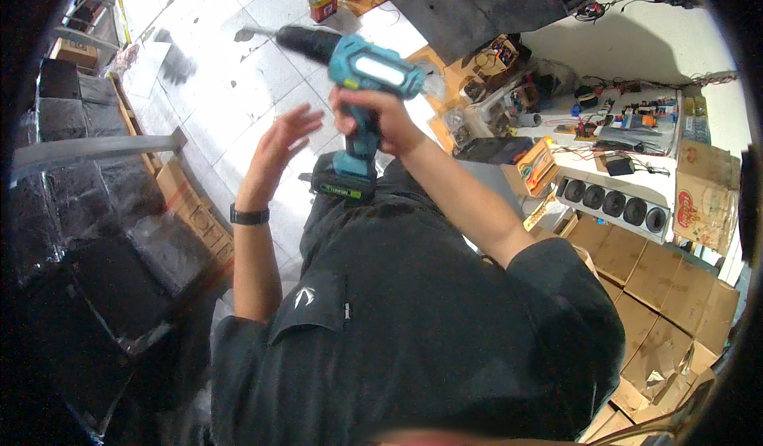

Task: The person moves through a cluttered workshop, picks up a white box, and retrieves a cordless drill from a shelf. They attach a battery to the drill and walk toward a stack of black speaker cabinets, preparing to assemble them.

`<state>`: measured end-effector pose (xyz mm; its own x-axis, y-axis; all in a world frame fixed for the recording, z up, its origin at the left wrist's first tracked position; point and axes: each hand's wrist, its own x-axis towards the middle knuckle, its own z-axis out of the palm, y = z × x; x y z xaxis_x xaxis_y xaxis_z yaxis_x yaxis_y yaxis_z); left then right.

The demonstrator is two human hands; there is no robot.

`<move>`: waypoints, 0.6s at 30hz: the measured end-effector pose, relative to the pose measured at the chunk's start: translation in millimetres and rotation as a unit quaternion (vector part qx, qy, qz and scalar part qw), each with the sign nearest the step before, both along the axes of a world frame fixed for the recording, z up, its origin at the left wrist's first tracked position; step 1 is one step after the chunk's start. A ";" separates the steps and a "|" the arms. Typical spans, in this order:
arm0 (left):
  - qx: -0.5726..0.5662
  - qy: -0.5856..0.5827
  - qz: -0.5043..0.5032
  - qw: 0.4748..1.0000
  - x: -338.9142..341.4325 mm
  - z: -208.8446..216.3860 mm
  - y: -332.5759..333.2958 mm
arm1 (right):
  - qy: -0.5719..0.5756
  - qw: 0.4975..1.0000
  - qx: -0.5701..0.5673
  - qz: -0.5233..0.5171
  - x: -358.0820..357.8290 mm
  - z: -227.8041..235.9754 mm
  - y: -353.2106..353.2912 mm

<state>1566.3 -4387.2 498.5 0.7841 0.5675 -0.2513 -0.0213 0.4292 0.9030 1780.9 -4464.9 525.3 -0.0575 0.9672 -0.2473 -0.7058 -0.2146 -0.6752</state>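
Note:
A teal and black cordless drill [373, 68] is held up in front of me, its chuck and a thin bit pointing to the far left. My right hand [380, 116] is wrapped round the drill's grip, below the body. At the foot of the grip sits a dark battery pack [342, 185]. To the left of the drill, my left hand [288, 137] is raised with its fingers apart and nothing in it. A black band [249, 215] is on the left wrist.
Stacked dark plastic-wrapped packages [119, 263] stand at the left beside a metal rail [95, 150]. A red and yellow can [323, 3] is on the tiled floor [230, 88]. Cluttered shelves, a row of round black speakers [613, 203] and cardboard boxes [660, 287] fill the right.

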 end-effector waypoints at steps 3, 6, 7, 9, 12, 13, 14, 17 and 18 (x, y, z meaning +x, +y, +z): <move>0.035 -0.025 -0.061 0.997 -4.2 2.5 -24.8 | 0.115 0.991 0.054 -0.045 10.1 0.2 10.3; 0.069 -0.061 0.010 0.996 5.6 7.5 -44.6 | 0.147 0.983 0.063 -0.086 20.5 2.4 12.7; 0.083 -0.085 0.033 0.992 9.2 9.0 -49.0 | 0.160 0.981 0.057 -0.096 22.8 3.4 12.2; 0.109 -0.107 0.077 0.985 18.4 9.0 -51.2 | 0.185 0.975 0.051 -0.109 24.5 5.6 11.0; 0.106 -0.154 0.137 0.973 32.4 2.8 -50.5 | 0.225 0.965 0.047 -0.126 22.1 5.7 10.9; 0.099 -0.179 0.149 0.967 37.3 -0.4 -50.8 | 0.239 0.961 0.042 -0.135 21.0 4.2 11.4; 0.146 -0.177 0.184 0.956 44.1 -4.1 -50.9 | 0.253 0.955 0.043 -0.146 19.6 2.1 11.9; 0.057 -0.209 0.267 0.939 61.5 -11.2 -50.7 | 0.280 0.947 0.016 -0.158 19.1 -7.0 10.7; 0.009 -0.189 0.288 0.939 66.9 -12.3 -52.0 | 0.293 0.943 0.006 -0.160 20.1 -9.7 9.3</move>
